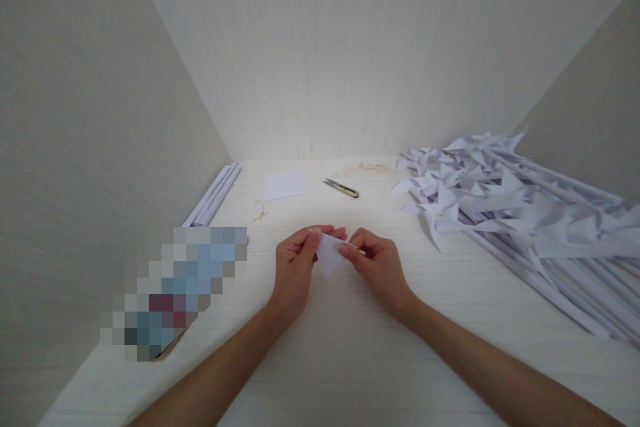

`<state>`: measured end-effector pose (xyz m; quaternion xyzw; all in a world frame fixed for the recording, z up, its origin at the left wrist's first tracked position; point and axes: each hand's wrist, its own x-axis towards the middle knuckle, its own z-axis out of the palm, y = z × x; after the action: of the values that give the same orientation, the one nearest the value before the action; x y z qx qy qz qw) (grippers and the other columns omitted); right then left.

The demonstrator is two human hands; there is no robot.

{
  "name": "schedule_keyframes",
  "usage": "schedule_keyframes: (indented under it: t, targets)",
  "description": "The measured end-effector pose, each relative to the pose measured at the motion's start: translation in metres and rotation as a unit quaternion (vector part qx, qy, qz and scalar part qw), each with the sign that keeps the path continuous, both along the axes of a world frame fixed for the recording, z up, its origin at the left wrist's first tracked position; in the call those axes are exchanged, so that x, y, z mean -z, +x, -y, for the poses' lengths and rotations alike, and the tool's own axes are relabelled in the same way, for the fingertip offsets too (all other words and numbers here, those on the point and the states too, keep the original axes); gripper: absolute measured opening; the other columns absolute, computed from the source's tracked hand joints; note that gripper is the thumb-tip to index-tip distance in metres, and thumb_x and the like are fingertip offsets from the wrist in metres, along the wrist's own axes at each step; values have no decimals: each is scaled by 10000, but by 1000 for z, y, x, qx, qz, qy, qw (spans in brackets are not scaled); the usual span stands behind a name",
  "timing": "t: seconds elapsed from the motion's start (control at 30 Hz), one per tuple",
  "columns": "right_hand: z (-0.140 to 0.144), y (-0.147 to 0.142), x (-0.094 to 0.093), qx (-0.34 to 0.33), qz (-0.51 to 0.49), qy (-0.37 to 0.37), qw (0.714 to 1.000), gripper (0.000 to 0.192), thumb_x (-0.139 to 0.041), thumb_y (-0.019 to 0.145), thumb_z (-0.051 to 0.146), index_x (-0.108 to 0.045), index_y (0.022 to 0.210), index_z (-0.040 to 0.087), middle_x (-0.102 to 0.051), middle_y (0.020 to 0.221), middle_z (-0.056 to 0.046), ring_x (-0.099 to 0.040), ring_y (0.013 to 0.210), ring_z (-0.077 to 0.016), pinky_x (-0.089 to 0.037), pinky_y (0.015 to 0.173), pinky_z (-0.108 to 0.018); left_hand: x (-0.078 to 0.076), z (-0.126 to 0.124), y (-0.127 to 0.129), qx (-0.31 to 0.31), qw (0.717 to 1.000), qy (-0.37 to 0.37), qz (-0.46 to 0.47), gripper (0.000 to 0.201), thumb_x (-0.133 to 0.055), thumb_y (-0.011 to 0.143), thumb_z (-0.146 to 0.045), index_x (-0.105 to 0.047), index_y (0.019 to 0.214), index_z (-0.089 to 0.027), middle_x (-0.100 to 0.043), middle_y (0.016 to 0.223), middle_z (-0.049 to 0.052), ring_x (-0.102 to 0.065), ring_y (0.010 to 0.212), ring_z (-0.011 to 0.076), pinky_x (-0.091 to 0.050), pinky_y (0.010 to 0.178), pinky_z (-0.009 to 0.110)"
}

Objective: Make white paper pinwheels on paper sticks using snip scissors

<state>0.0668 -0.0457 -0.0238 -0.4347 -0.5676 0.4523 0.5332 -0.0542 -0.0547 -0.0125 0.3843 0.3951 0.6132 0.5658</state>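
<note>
Both my hands meet over the middle of the white table (350, 347). My left hand (295, 267) and my right hand (377, 263) pinch a small folded piece of white paper (330, 255) between thumbs and fingertips, held just above the tabletop. The paper hangs down in a triangular point between the two hands. Further back on the table lie a flat white paper square (284, 185) and small snips with a yellow-green handle (342, 188).
A big heap of white paper pinwheels on paper sticks (520, 213) fills the right side. Rolled white paper sticks (214, 195) lie along the left wall. A blurred-out object (175, 290) sits at the left. Walls close in on three sides.
</note>
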Motion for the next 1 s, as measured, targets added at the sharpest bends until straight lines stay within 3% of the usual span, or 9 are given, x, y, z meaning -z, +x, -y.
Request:
schedule_keyframes:
  t: [0.2,0.37,0.5,0.7,0.87,1.0]
  targets:
    - [-1,0,2,2,24,4,1000,274,-583,676,304,-456,477,166,-381,474,50,-337,460,-71,-269,438,-213,-3,0,2,-7,999,-37,34,219,-602,673,-332,-627,749,-128,-686,781,89,-630,745,181,-475,694,295]
    - [2,-3,3,-68,125,26,989,360,-461,769,329,-406,454,164,-387,489,34,-340,444,-68,-253,424,-214,-5,0,4,-24,995,-59,83,207,-617,664,-313,-618,753,-126,-681,812,86,-629,758,176,-471,737,319]
    - [3,-5,2,-43,169,54,983,390,-430,788,309,-368,432,165,-369,490,30,-336,444,-69,-245,428,-217,-6,0,4,-23,993,-65,92,195,-614,668,-291,-620,754,-116,-679,820,88,-627,774,176,-469,752,324]
    - [6,-7,2,-148,201,54,967,316,-437,789,258,-457,491,155,-454,523,22,-389,468,-74,-284,453,-203,-6,-2,2,-69,993,-54,80,205,-597,681,-307,-609,761,-118,-679,825,90,-624,803,179,-458,779,335]
    - [9,-9,3,-119,234,78,962,312,-423,800,225,-475,501,155,-465,497,20,-397,464,-80,-282,468,-207,-5,-2,1,-73,993,-54,71,194,-586,687,-300,-611,747,-118,-678,825,89,-620,821,174,-455,787,319]
    - [10,-11,3,-148,274,71,948,240,-506,745,206,-494,512,153,-462,536,21,-376,474,-79,-259,455,-208,-4,-4,0,-87,993,-47,69,188,-568,702,-296,-604,758,-120,-675,838,94,-615,844,182,-458,784,329]
